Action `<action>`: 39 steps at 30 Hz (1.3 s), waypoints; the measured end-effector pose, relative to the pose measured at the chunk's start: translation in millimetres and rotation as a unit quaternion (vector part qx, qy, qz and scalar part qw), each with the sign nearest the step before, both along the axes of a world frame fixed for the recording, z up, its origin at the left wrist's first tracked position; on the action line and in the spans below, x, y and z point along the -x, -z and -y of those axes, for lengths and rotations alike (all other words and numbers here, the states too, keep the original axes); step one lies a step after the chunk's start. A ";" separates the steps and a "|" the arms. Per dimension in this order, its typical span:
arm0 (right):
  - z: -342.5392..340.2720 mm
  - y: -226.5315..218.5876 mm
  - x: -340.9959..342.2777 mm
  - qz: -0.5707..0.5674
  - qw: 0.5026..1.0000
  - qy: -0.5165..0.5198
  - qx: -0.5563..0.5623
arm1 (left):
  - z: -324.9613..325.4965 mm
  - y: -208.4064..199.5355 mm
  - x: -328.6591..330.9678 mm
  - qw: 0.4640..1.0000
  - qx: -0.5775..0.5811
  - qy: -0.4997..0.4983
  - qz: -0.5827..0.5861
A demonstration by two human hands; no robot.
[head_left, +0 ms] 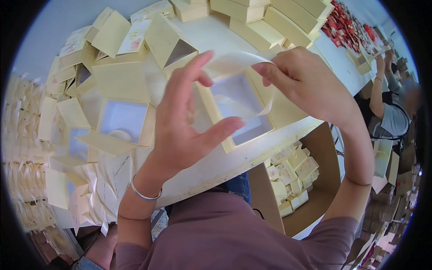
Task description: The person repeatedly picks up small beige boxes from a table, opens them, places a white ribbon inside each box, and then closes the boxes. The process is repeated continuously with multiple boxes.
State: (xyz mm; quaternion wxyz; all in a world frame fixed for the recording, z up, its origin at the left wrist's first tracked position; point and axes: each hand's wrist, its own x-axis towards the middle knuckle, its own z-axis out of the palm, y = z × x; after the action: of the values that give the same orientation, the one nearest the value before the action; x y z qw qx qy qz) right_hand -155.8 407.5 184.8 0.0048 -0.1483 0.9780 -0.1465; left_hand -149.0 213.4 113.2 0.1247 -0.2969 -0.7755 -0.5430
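A pale, glossy ribbon [243,59] curves in a loop above an open cream gift box [212,106] with a whitish-blue inside. My right hand [306,83] is closed in a pinch on this ribbon, over the box's far right corner. To the left of the box, my left hand [182,110] is raised with thumb and fingers spread, and the ribbon's left end passes close to its fingertips. Whether the ribbon touches those fingers is hard to see. Part of the ribbon hangs down across the box's opening.
Open cream boxes [121,81] crowd the table's left side, one holding a round white item [120,135]. Stacked boxes [270,20] stand at the back. A brown carton [326,180] of small cream boxes [292,173] sits below the table edge. Another person [389,114] works at right.
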 end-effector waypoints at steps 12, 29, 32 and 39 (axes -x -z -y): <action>-17.3 2.9 2.4 0.128 0.982 0.030 0.133 | -16.3 15.5 25.5 0.997 0.067 -0.035 -0.018; 3.3 83.4 12.6 -0.444 0.835 -0.288 0.150 | -6.1 0.7 33.7 0.815 -0.188 0.186 0.516; 5.0 93.7 13.0 -0.307 0.852 -0.248 0.345 | -6.9 3.3 32.7 0.822 -0.188 0.195 0.501; -68.5 35.2 95.4 -0.184 0.653 0.173 0.714 | 4.2 8.5 25.2 0.958 -0.224 -0.096 0.152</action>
State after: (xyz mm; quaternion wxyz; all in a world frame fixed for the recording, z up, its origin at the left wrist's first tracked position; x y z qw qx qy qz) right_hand -251.1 476.0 149.6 -0.3078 0.0422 0.5604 -0.7678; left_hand -174.2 209.3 104.7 0.1197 -0.0992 -0.6688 -0.7270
